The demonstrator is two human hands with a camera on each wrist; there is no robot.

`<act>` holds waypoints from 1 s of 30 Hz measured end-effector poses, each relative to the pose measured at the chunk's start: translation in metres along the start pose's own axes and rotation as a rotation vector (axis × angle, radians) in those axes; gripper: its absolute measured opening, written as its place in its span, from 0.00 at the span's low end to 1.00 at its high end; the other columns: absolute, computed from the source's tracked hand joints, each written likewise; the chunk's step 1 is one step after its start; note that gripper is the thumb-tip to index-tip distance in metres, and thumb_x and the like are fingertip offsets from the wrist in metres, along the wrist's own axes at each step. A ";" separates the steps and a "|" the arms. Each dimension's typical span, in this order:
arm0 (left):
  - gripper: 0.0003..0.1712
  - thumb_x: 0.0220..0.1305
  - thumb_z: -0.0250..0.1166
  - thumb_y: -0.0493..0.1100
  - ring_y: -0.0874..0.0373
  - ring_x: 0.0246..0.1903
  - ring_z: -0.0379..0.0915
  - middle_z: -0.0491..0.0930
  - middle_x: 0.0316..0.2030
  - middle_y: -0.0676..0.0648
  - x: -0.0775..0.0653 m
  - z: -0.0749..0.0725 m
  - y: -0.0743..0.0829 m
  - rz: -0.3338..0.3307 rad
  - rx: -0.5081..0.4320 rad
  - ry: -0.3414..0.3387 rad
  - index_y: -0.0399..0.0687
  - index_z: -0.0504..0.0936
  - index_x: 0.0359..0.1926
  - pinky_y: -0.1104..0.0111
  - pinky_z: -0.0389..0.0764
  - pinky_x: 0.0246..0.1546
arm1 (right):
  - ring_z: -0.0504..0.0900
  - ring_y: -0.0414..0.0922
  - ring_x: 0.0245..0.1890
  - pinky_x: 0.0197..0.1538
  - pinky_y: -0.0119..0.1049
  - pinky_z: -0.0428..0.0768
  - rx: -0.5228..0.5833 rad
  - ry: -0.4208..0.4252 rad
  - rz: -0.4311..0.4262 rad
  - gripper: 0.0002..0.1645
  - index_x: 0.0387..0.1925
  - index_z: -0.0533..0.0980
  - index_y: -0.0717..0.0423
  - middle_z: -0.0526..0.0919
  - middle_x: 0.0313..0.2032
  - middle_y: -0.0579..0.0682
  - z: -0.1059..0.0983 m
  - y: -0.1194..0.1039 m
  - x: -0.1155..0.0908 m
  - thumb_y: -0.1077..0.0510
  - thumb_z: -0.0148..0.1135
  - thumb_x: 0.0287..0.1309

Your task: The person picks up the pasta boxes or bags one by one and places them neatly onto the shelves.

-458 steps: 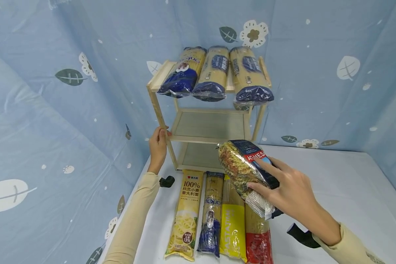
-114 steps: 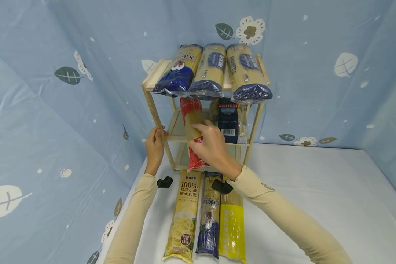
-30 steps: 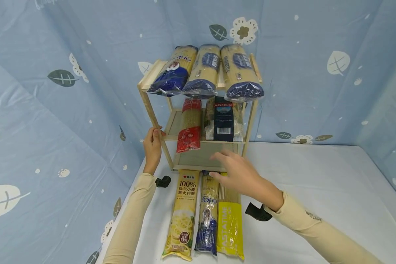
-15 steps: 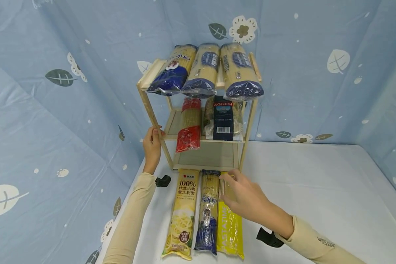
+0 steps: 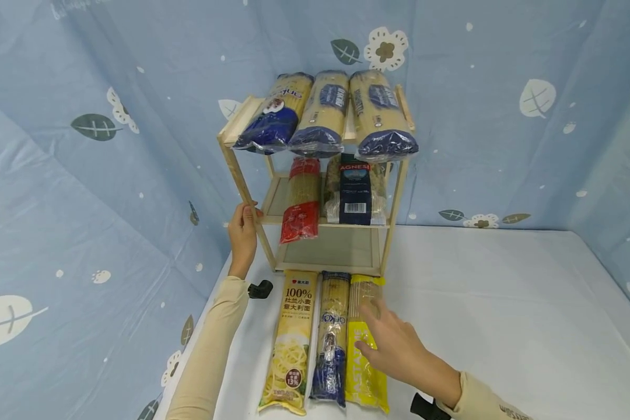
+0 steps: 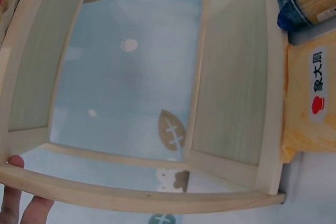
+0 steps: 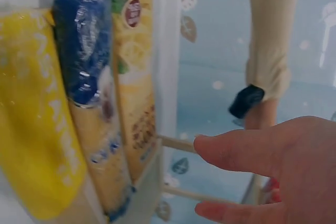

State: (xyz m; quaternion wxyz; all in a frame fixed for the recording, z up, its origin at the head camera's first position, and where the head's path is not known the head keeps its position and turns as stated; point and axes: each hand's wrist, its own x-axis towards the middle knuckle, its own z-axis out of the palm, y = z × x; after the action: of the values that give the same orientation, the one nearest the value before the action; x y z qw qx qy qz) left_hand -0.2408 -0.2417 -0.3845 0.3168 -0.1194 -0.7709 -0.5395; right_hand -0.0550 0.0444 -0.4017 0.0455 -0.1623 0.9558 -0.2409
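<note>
My left hand grips the left front post of a small wooden shelf rack; in the left wrist view fingertips show around the post. My right hand holds nothing, fingers apart, over the right side of a yellow PASTATIME spaghetti pack. Left of that pack on the table lie a blue-ended spaghetti pack and a yellow noodle pack. A red-ended spaghetti pack lies on the middle shelf, its end over the front edge. Beside it sits an AGNESI pasta bag.
Three large spaghetti packs lie side by side on the top shelf, ends overhanging the front. The bottom shelf shows bare board. A white-covered table extends to the right. Blue patterned cloth hangs behind and at the sides.
The AGNESI bag, then the red-ended spaghetti pack, went onto the middle shelf. My right hand let go and moved down and right, over the PASTATIME pack. My left hand kept its grip on the rack.
</note>
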 end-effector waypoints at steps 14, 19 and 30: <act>0.15 0.75 0.43 0.34 0.40 0.36 0.73 0.78 0.35 0.31 0.004 -0.005 -0.001 0.018 0.006 0.013 0.31 0.76 0.47 0.69 0.69 0.37 | 0.79 0.58 0.28 0.14 0.33 0.62 -0.021 0.007 0.103 0.49 0.67 0.60 0.54 0.59 0.62 0.75 0.060 0.023 0.011 0.43 0.71 0.48; 0.15 0.75 0.43 0.35 0.41 0.35 0.74 0.78 0.35 0.32 0.003 -0.002 0.003 0.005 0.033 0.026 0.32 0.76 0.46 0.66 0.69 0.37 | 0.75 0.57 0.27 0.15 0.36 0.63 -0.020 -0.055 0.160 0.57 0.69 0.57 0.52 0.56 0.63 0.76 0.085 0.031 0.012 0.36 0.72 0.42; 0.15 0.74 0.43 0.33 0.40 0.37 0.74 0.78 0.35 0.31 0.001 0.002 0.001 -0.010 0.002 0.004 0.32 0.76 0.47 0.64 0.70 0.39 | 0.70 0.55 0.31 0.13 0.31 0.63 0.056 0.027 0.224 0.58 0.67 0.62 0.43 0.49 0.65 0.76 0.105 0.043 0.014 0.39 0.78 0.31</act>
State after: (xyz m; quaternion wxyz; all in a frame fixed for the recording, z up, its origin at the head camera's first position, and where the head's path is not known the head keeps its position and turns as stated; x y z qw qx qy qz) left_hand -0.2416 -0.2399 -0.3841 0.3157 -0.1141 -0.7714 -0.5407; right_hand -0.0632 0.0288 -0.5148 0.0638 -0.0500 0.9613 -0.2632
